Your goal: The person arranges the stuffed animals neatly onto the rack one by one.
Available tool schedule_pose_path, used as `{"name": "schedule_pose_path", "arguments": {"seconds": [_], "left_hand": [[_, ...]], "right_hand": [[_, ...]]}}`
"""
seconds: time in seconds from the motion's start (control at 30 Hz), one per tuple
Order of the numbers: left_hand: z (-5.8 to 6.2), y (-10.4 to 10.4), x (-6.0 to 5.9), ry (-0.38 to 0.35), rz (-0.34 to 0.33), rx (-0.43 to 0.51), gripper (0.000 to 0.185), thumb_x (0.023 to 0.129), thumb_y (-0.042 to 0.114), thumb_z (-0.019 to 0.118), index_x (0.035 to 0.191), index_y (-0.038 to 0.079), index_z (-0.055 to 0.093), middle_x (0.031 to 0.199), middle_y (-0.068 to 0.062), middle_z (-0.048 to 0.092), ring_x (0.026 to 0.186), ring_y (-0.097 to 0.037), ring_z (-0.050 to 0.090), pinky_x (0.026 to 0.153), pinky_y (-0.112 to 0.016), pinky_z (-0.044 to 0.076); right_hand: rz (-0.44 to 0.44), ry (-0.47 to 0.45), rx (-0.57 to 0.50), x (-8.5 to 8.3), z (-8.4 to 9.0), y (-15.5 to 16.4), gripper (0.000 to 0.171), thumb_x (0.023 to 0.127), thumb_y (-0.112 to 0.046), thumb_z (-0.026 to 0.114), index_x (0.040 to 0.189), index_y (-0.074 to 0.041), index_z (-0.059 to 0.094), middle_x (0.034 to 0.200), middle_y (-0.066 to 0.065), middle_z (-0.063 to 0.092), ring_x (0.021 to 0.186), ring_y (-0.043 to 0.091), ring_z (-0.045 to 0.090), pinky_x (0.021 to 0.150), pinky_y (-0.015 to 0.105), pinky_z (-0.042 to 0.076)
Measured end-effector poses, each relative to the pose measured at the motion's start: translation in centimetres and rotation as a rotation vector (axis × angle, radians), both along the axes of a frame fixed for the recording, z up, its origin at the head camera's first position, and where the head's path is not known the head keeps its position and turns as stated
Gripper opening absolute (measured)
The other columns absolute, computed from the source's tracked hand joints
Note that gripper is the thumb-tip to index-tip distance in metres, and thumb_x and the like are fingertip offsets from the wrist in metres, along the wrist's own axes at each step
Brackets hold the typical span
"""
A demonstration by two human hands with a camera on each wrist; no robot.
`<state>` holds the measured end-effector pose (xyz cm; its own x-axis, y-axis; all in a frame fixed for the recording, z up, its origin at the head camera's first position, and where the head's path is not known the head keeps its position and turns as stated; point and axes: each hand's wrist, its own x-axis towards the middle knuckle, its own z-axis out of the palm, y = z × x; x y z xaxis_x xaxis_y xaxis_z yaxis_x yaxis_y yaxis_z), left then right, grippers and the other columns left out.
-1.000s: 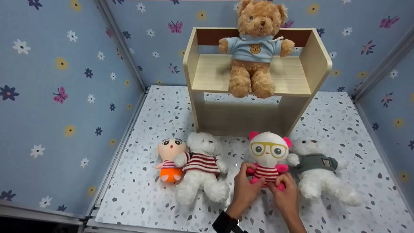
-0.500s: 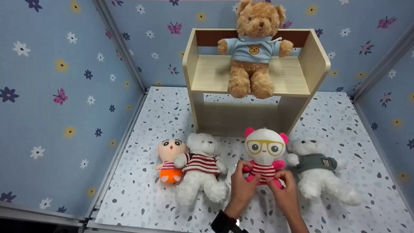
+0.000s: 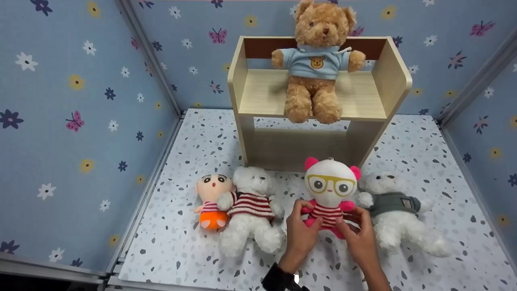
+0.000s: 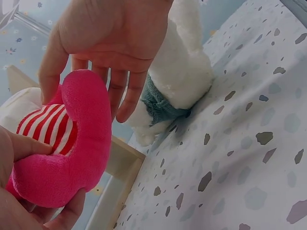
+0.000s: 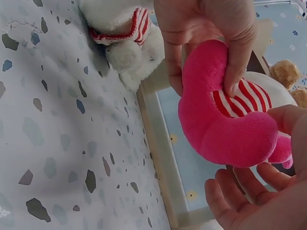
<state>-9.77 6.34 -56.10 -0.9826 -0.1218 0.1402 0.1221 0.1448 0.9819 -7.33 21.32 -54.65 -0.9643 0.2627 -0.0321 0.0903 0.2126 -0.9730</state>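
A pink plush doll [image 3: 330,188] with a white head, yellow glasses and a red-striped belly is upright just above the speckled floor [image 3: 194,149], in front of the shelf. My left hand [image 3: 309,213] grips its lower body from the left, with the thumb on the striped belly [image 4: 45,127]. From the right, my right hand [image 3: 350,220] pinches it between thumb and fingers. In the left wrist view the right hand [image 4: 110,43] reaches down behind the doll's pink leg [image 4: 72,158]. In the right wrist view the left hand [image 5: 211,28] wraps the pink leg [image 5: 225,129].
A wooden shelf [image 3: 262,89] stands at the back with a brown teddy [image 3: 319,60] sitting on it. A white bear in a striped shirt [image 3: 252,210] and a small orange doll [image 3: 212,198] lie left of my hands. A white bear in a grey sweater [image 3: 398,214] lies right. Papered walls enclose the floor.
Both hands have raised the pink doll a little and shifted it slightly left. The other toys have not moved.
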Motion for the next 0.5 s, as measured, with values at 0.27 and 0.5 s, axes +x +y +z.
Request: {"name": "schedule_pose_path", "arguments": {"seconds": [0.27, 0.5], "left_hand": [[0.32, -0.32, 0.27, 0.011, -0.038, -0.001, 0.04, 0.072, -0.004, 0.073, 0.095, 0.023, 0.054, 0.093, 0.007, 0.06, 0.089, -0.01, 0.058, 0.07, -0.024, 0.051], [0.48, -0.31, 0.23, 0.019, -0.045, -0.011, 0.038, 0.072, -0.004, 0.071, 0.093, 0.023, 0.054, 0.091, 0.009, 0.059, 0.088, -0.008, 0.059, 0.071, -0.025, 0.051]], "right_hand": [[0.071, -0.022, 0.056, -0.14, 0.41, 0.06, 0.053, 0.087, -0.025, 0.071, 0.131, -0.009, 0.045, 0.119, 0.008, 0.057, 0.104, 0.012, 0.058, 0.089, 0.022, 0.049], [0.092, 0.004, 0.103, -0.3, 0.6, 0.33, 0.057, 0.085, -0.023, 0.073, 0.134, -0.012, 0.045, 0.12, 0.005, 0.059, 0.104, 0.005, 0.059, 0.09, 0.025, 0.05]]}}
